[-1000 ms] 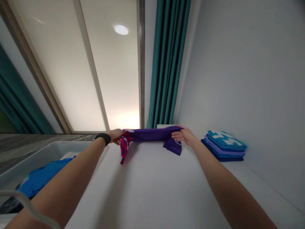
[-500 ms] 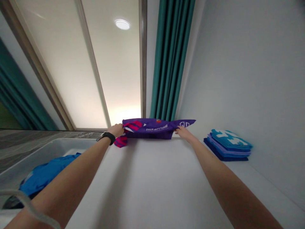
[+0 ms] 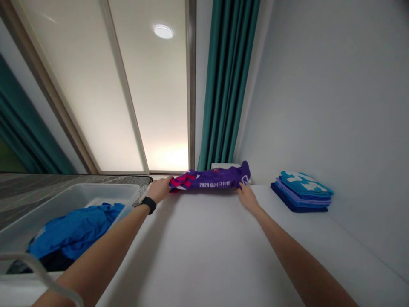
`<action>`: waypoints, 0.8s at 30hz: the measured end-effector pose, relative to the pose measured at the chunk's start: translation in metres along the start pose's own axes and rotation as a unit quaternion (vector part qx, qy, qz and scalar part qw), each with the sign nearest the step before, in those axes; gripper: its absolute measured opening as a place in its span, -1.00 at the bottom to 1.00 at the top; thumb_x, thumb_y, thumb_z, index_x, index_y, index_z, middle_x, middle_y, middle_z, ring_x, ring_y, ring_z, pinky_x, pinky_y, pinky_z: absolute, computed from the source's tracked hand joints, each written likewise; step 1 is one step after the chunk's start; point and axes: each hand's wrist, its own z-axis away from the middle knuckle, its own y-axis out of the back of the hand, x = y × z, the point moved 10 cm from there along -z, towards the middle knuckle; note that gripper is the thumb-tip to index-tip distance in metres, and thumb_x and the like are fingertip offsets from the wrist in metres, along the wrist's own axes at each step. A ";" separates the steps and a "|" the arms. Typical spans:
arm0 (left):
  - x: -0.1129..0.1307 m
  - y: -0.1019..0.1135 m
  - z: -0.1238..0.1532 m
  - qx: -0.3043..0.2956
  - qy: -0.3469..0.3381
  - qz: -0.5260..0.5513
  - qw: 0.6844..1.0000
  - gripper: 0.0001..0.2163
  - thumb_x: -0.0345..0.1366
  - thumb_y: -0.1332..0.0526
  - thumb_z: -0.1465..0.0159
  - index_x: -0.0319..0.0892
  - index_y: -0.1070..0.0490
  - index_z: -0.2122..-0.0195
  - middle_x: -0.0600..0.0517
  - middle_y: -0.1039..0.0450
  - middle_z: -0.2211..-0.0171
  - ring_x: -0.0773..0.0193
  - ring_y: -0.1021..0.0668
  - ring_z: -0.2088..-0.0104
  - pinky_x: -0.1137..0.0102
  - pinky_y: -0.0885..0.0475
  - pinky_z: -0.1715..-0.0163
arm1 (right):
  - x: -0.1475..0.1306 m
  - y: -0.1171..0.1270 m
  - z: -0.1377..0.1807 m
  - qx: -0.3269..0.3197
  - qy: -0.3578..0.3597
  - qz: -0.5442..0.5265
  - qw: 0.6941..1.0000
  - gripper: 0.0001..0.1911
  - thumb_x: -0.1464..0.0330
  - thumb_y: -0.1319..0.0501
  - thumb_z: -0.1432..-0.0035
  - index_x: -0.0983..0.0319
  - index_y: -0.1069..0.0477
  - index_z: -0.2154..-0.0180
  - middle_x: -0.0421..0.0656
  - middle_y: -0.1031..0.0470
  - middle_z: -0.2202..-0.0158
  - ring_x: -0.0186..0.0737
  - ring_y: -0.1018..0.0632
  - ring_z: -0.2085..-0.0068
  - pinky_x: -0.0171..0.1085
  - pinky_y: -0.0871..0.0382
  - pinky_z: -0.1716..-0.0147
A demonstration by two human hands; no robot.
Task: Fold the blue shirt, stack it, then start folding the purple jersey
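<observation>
A purple shirt [image 3: 213,179] with white lettering and red-pink patches stretches between my two hands at the far part of the white table [image 3: 204,251]. My left hand [image 3: 160,189] is closed on its left end, by the red-pink patch. At the other end my right hand [image 3: 246,197] pinches the fabric near a white logo. The shirt is bunched lengthwise, and its far side is hidden from me. A black watch sits on my left wrist.
To the right, folded blue and purple clothes [image 3: 302,192] form a stack against the wall. A translucent plastic bin [image 3: 128,192] holding crumpled blue clothing [image 3: 76,230] stands at left. Green curtains [image 3: 228,85] and frosted door panels [image 3: 156,98] are behind the table.
Both hands have come down toward the tabletop with the purple shirt. Its right end, which stuck out flat, is now bunched up, and its hanging lower edge has dropped onto the table.
</observation>
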 end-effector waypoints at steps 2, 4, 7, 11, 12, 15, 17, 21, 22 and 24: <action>0.005 -0.011 0.011 -0.016 -0.019 0.000 1.000 -0.58 -0.50 -0.08 -0.21 -0.13 -0.31 -0.09 -0.14 -0.55 0.13 0.05 -0.55 0.07 0.22 -0.29 0.03 | 0.007 -0.011 0.021 -0.026 -0.002 0.023 0.999 -0.67 0.48 0.01 -0.22 0.31 -0.41 0.04 0.01 -0.57 0.23 -0.07 -0.56 0.18 -0.21 -0.35 0.15; 0.007 -0.020 0.023 -0.029 -0.032 0.002 0.999 -0.57 -0.53 -0.09 -0.18 -0.14 -0.31 -0.09 -0.14 -0.54 0.12 0.08 -0.55 0.06 0.23 -0.27 0.01 | 0.012 -0.015 0.042 -0.041 0.007 0.044 0.998 -0.67 0.50 0.00 -0.22 0.30 -0.41 0.04 0.02 -0.55 0.22 -0.08 -0.55 0.18 -0.22 -0.33 0.16; 0.011 -0.028 0.044 -0.022 -0.061 0.018 0.998 -0.55 -0.56 -0.11 -0.15 -0.14 -0.32 -0.07 -0.15 -0.51 0.03 0.09 -0.51 0.01 0.24 -0.26 0.01 | 0.022 -0.014 0.070 -0.048 0.018 0.067 0.996 -0.66 0.50 0.01 -0.23 0.30 -0.39 0.01 0.05 -0.52 0.16 -0.05 -0.53 0.11 -0.19 -0.32 0.10; 0.010 -0.035 0.078 -0.015 -0.084 0.037 0.996 -0.57 -0.60 -0.10 -0.10 -0.09 -0.40 0.04 -0.08 -0.51 0.04 0.09 -0.48 0.00 0.24 -0.26 0.04 | 0.023 -0.019 0.108 -0.066 0.136 0.100 0.984 -0.61 0.54 -0.01 -0.18 0.30 -0.42 0.00 0.05 -0.50 0.06 -0.02 -0.44 -0.04 -0.12 -0.28 -0.06; 0.008 -0.037 0.086 -0.019 -0.083 0.036 0.996 -0.57 -0.61 -0.09 -0.09 -0.09 -0.42 0.06 -0.07 -0.50 0.05 0.08 -0.48 0.00 0.23 -0.26 0.05 | 0.024 -0.020 0.118 -0.065 0.160 0.102 0.980 -0.58 0.55 -0.01 -0.16 0.30 -0.41 -0.02 0.04 -0.49 0.05 -0.02 -0.43 -0.05 -0.09 -0.26 -0.10; 0.000 -0.035 0.103 -0.022 -0.070 0.022 0.997 -0.62 -0.60 -0.06 -0.07 -0.09 -0.47 0.19 -0.07 -0.50 0.13 0.04 -0.47 0.04 0.19 -0.28 0.08 | 0.030 -0.017 0.136 -0.060 0.188 0.094 0.976 -0.51 0.58 -0.01 -0.11 0.28 -0.40 -0.07 0.03 -0.48 0.05 -0.02 -0.43 -0.04 -0.05 -0.27 -0.11; -0.004 -0.026 0.111 0.001 -0.058 0.014 0.998 -0.68 -0.59 -0.06 -0.06 -0.09 -0.49 0.30 -0.09 -0.49 0.19 0.01 -0.45 0.06 0.17 -0.30 0.09 | 0.029 -0.010 0.142 -0.048 0.184 0.094 0.977 -0.49 0.58 -0.02 -0.08 0.24 -0.42 -0.06 0.03 -0.45 0.03 -0.01 -0.41 -0.06 -0.02 -0.30 -0.10; 0.011 -0.004 0.123 0.062 -0.105 0.039 0.992 -0.75 -0.50 -0.13 -0.03 -0.09 -0.47 0.31 -0.11 -0.41 0.01 -0.04 -0.36 -0.08 0.11 -0.25 -0.08 | 0.008 0.010 0.147 0.005 0.175 0.129 0.976 -0.50 0.54 -0.09 0.03 0.18 -0.49 0.03 0.06 -0.29 -0.18 0.13 -0.25 -0.21 0.13 -0.15 -0.17; 0.021 -0.003 0.125 0.061 -0.127 0.054 0.989 -0.76 -0.47 -0.14 -0.05 -0.09 -0.47 0.27 -0.10 -0.40 -0.02 -0.04 -0.35 -0.10 0.10 -0.22 -0.13 | -0.001 0.013 0.148 0.011 0.179 0.137 0.974 -0.51 0.52 -0.11 0.05 0.18 -0.49 0.04 0.05 -0.24 -0.22 0.16 -0.19 -0.25 0.17 -0.08 -0.20; 0.039 -0.008 0.128 0.041 -0.163 0.086 0.982 -0.73 -0.38 -0.14 -0.12 -0.09 -0.44 0.14 -0.08 -0.42 -0.01 0.00 -0.38 -0.09 0.09 -0.18 -0.17 | -0.018 0.013 0.153 0.013 0.194 0.141 0.971 -0.51 0.50 -0.13 0.09 0.20 -0.48 0.06 0.04 -0.16 -0.28 0.18 -0.11 -0.30 0.21 0.03 -0.24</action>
